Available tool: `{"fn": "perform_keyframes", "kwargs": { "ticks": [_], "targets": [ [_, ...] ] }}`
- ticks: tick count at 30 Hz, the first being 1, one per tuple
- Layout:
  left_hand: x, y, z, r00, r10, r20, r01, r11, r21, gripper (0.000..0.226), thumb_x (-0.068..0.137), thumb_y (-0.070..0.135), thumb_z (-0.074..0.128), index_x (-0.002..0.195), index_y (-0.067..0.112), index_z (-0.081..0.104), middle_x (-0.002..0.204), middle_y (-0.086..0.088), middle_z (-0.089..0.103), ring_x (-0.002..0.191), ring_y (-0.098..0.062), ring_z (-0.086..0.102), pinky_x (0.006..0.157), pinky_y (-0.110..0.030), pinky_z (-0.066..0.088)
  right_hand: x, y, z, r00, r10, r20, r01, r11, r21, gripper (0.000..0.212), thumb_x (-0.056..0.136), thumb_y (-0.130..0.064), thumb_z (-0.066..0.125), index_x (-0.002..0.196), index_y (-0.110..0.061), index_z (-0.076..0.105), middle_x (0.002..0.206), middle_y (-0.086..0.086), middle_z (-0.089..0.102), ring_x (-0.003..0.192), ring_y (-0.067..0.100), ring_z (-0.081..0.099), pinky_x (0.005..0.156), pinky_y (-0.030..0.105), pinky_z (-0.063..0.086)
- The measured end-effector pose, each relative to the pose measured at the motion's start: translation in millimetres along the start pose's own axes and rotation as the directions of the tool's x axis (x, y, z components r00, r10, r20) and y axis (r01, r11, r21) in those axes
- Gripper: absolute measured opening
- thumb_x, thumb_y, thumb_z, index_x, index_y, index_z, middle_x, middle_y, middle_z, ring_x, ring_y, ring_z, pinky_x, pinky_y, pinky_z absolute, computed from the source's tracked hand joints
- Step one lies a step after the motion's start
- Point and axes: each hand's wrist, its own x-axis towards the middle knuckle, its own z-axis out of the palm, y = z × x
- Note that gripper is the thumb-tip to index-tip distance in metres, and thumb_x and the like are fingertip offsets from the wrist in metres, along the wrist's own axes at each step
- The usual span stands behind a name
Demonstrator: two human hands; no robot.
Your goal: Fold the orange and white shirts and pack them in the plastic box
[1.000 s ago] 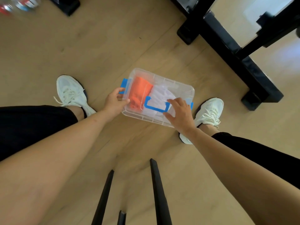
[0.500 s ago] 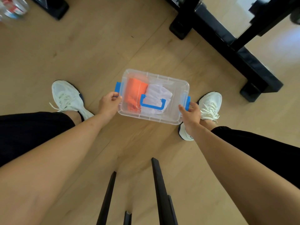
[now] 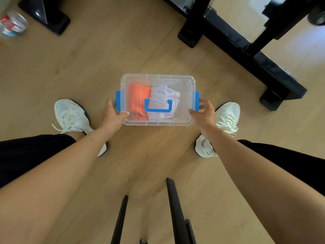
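Observation:
A clear plastic box (image 3: 184, 81) with its lid on, blue side clips and a blue top handle sits on the wooden floor between my feet. Through the lid I see the folded orange shirt (image 3: 138, 101) on the left and the folded white shirt (image 3: 162, 97) beside it on the right. My left hand (image 3: 113, 117) grips the box's left end at the blue clip, thumb on the lid. My right hand (image 3: 204, 112) holds the right end at the other blue clip.
My two white shoes (image 3: 70, 115) (image 3: 226, 118) flank the box. A black furniture frame (image 3: 246, 50) runs across the upper right, another black foot (image 3: 49, 16) at upper left, near a plastic bottle (image 3: 12, 23). Black chair legs (image 3: 175, 213) stand below.
The box has turned square to me and shifted slightly. My right hand left the lid and moved to the right clip. My left hand stayed on the left end.

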Motion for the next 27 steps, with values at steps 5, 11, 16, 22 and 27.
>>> {"fn": "perform_keyframes", "kwargs": {
  "ticks": [5,11,16,22,27],
  "targets": [
    [-2.5,2.6,4.4,0.992,0.098,-0.074,-0.09,0.991,0.104,0.059,0.088,0.019,0.072,0.143,0.014,0.049,0.134,-0.012,0.046,0.102,-0.019,0.057,0.091,-0.027,0.045,3.3,-0.1,1.5,0.999,0.02,0.031,-0.02,1.0,0.009,0.06,0.088,-0.023,0.074,0.143,-0.025,0.05,0.125,-0.001,0.055,0.096,0.014,0.065,0.062,0.018,0.051],
    [-4.4,0.3,7.9,0.982,0.16,-0.1,-0.148,0.983,0.11,0.056,0.088,0.016,0.072,0.141,0.015,0.055,0.13,-0.014,0.051,0.101,-0.018,0.06,0.091,-0.027,0.046,-0.5,-0.3,1.0,0.999,-0.004,0.039,0.001,0.998,0.064,0.05,0.089,-0.013,0.072,0.135,-0.023,0.055,0.116,-0.006,0.063,0.092,0.011,0.067,0.066,0.02,0.053],
    [-4.8,0.5,6.0,0.981,0.175,-0.089,-0.165,0.98,0.109,0.054,0.089,0.018,0.07,0.14,0.021,0.056,0.127,-0.011,0.053,0.094,-0.018,0.062,0.086,-0.028,0.047,-1.2,-9.1,6.9,0.996,-0.041,-0.079,0.039,0.999,-0.032,0.037,0.083,-0.005,0.073,0.114,-0.021,0.061,0.105,-0.004,0.067,0.094,0.013,0.066,0.083,0.023,0.055],
    [-4.9,9.2,6.2,0.988,0.146,-0.055,-0.139,0.984,0.114,0.048,0.091,0.017,0.065,0.138,0.023,0.056,0.126,-0.008,0.05,0.097,-0.02,0.059,0.092,-0.032,0.048,-4.5,-14.1,4.3,0.999,-0.03,-0.029,0.03,0.999,-0.015,0.039,0.086,-0.009,0.073,0.118,-0.025,0.057,0.113,-0.004,0.064,0.094,0.013,0.063,0.081,0.036,0.062],
    [6.4,27.4,-11.7,0.978,0.128,0.167,-0.117,0.99,-0.076,0.083,0.08,0.038,0.075,0.152,0.023,0.035,0.143,0.006,0.053,0.127,-0.015,0.055,0.112,-0.036,0.041,-16.5,-33.1,-11.6,0.929,-0.192,0.317,0.21,0.977,-0.024,0.09,0.084,-0.04,0.077,0.155,-0.041,0.021,0.139,-0.02,0.045,0.124,0.008,0.048,0.1,0.027,0.041]
  ]
}}
